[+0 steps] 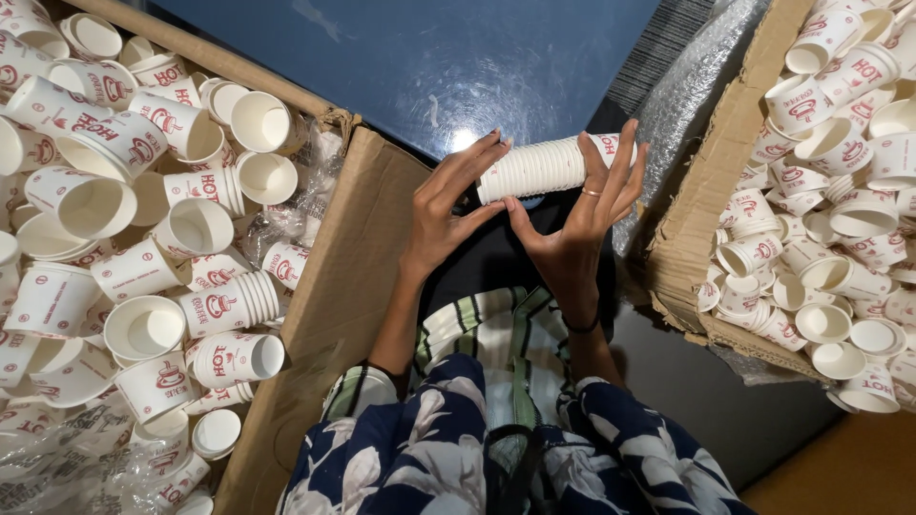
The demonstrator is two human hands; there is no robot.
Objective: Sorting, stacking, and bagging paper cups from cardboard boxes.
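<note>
White paper cups nested into a horizontal stack lie sideways between both hands, above the person's lap and in front of a dark blue table. Left hand has its fingers spread, tips pressing the stack's rim end. Right hand, wearing 1 ring, curls its fingers around the stack's other end. Brown cardboard box on the left and brown cardboard box on the right each hold loose white paper cups with red print.
</note>
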